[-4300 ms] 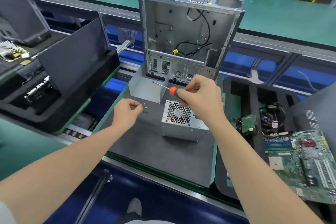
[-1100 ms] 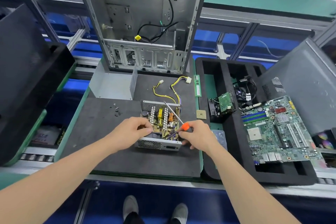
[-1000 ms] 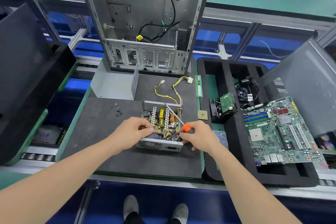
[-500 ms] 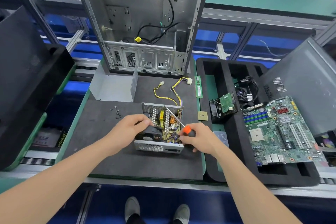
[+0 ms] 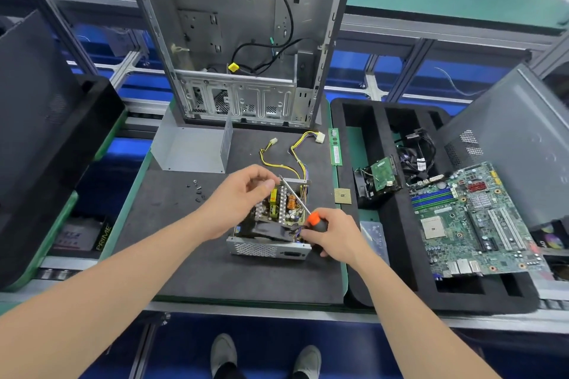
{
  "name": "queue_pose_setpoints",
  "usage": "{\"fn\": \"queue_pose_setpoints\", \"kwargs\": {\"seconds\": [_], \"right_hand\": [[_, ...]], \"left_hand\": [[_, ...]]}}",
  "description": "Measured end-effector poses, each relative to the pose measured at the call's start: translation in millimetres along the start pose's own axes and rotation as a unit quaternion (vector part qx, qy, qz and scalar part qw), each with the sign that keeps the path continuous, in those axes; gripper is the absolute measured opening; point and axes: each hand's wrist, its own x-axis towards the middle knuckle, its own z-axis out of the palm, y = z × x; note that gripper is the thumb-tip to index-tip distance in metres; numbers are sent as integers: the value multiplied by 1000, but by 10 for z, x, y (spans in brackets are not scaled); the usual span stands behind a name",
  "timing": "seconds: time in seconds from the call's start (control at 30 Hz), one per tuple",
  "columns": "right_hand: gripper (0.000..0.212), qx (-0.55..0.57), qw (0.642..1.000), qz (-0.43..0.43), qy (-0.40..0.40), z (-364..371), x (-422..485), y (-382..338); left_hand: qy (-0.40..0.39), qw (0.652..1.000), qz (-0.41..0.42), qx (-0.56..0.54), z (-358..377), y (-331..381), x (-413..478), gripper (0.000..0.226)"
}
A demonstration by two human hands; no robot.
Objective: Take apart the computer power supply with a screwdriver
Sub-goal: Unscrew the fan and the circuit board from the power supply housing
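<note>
The power supply housing (image 5: pixel 268 251) sits open on the black mat (image 5: pixel 191 271), its mesh side facing me. Its circuit board (image 5: pixel 283 206) is tilted up inside it, with a black fan (image 5: pixel 268 229) below the near edge. My left hand (image 5: pixel 243 197) pinches the board's far left corner. In my right hand (image 5: pixel 335 235) is the screwdriver (image 5: pixel 312 218), gripped by its orange-and-black handle, the shaft lying across the board toward the far corner. Yellow cables (image 5: pixel 295 160) trail away from the housing.
The removed grey cover (image 5: pixel 191 148) and several loose screws (image 5: pixel 197 189) lie back left on the mat. An empty computer case (image 5: pixel 240 40) stands behind. On the right are a CPU chip (image 5: pixel 342 196), a RAM stick (image 5: pixel 335 151), and a black foam tray (image 5: pixel 378 286) with a motherboard (image 5: pixel 468 224).
The cover has come off and lies at the back left. In the last second my left hand shifted to the board's far corner and the board tilted up out of the housing.
</note>
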Motion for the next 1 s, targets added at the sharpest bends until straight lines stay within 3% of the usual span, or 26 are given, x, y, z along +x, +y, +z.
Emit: {"fn": "queue_pose_setpoints", "kwargs": {"seconds": [0.1, 0.2, 0.3, 0.5, 0.7, 0.83, 1.0], "right_hand": [[13, 21, 1000, 3, -2, 7, -8, 5], [13, 41, 999, 4, -15, -7, -26, 15], [12, 58, 998, 8, -26, -13, -41, 26], [7, 41, 996, 23, -77, -52, -35, 50], [7, 10, 998, 21, -65, 1, -37, 71], [11, 12, 999, 20, -48, 38, -25, 86], [9, 9, 998, 23, -50, 86, -14, 79]], "left_hand": [[-19, 996, 5, 86, 72, -107, -80, 5], [-70, 974, 55, 210, 61, -124, -157, 27], [-152, 924, 86, 340, 30, -84, -193, 41], [-209, 885, 102, 404, -129, 7, -135, 36], [-118, 920, 137, 348, -95, 111, -45, 27], [-40, 958, 90, 268, -35, 109, 65, 28], [37, 961, 55, 267, -16, -52, 133, 25]]}}
